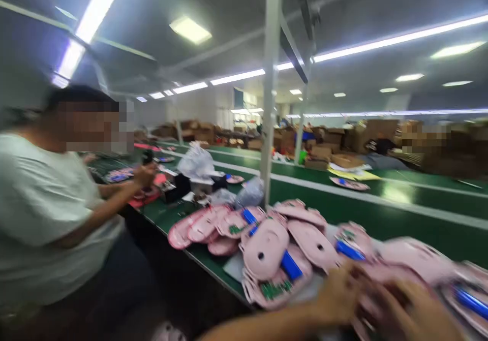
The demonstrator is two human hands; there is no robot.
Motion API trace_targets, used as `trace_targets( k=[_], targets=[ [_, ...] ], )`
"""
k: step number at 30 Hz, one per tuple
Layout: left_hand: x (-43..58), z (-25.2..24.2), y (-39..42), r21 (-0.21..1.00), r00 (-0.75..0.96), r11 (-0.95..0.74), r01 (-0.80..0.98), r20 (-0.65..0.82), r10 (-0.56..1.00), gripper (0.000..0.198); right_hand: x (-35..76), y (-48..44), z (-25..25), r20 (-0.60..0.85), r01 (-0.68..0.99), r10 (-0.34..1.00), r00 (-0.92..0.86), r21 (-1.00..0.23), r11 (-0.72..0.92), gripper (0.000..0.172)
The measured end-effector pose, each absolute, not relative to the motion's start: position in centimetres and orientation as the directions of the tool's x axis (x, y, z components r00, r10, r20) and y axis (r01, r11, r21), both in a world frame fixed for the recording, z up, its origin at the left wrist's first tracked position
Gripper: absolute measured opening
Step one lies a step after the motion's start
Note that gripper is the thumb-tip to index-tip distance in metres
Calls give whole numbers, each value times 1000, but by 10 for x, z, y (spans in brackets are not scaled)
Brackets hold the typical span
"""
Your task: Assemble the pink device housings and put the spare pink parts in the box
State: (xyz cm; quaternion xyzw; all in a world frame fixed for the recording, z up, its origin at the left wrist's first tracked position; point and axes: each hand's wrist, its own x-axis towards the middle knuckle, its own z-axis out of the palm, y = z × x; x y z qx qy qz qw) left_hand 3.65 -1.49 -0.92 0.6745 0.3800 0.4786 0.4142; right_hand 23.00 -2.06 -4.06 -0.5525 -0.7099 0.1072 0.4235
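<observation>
Both my hands are low at the right, smeared by motion. My left hand [339,294] rests on the near edge of a pile of pink plastic shells [267,252]. Just to its right, my right hand [414,311] lies over another pink shell [415,259]. I cannot make out the fingers of either hand. Some shells lie open and show blue cylinders [290,266] and green circuit boards [272,290]. More pink shells [202,226] are spread to the left along the table.
The shells lie on a long green workbench [381,214] with a white stripe. A white post [270,92] rises behind the pile. A co-worker in a pale shirt [41,214] sits at the left, hand [144,174] raised. A white bag [196,162] and cardboard boxes [343,140] stand further back.
</observation>
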Motion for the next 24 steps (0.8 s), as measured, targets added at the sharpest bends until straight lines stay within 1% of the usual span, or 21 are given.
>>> trace_targets(
  k=[2, 3, 4, 6, 9, 12, 16, 18, 21, 23, 24],
  targets=[
    [52, -16, -31, 951, 265, -309, 18, 293, 919, 53, 236, -48, -22, 388, 693, 921, -40, -653, 305, 40],
    [57, -18, -33, 954, 249, -298, -9, 291, 924, 55, 235, -55, -13, 349, 683, 936, -42, -674, 282, 41],
    [61, -20, -32, 956, 237, -291, -36, 292, 927, 56, 232, -57, -6, 320, 674, 947, -38, -691, 261, 39],
    [63, -22, -24, 965, 268, -250, -75, 261, 927, 54, 223, -58, 5, 284, 678, 958, -42, -696, 236, 35],
    [64, -23, -13, 975, 318, -182, -128, 214, 923, 48, 210, -58, 11, 259, 730, 964, -62, -647, 221, 28],
    [65, -24, -12, 970, 280, -167, -174, 212, 936, 47, 201, -60, 12, 258, 801, 963, -77, -560, 214, 23],
    [66, -19, -16, 955, 286, -159, -250, 230, 930, 43, 192, -60, 12, 280, 891, 959, -54, -420, 173, 23],
    [64, -15, -19, 950, 302, -173, -259, 250, 920, 40, 190, -59, 13, 284, 918, 958, -29, -371, 138, 23],
    [61, -14, -20, 951, 312, -179, -253, 255, 915, 36, 187, -57, 15, 274, 929, 959, 68, -368, 39, 23],
    [61, -17, -18, 948, 293, -164, -272, 244, 924, 34, 189, -53, 15, 268, 917, 950, 162, -396, -44, 27],
    [62, -19, -17, 946, 290, -154, -285, 239, 927, 37, 191, -51, 15, 254, 903, 946, 200, -423, -77, 30]
  ],
)
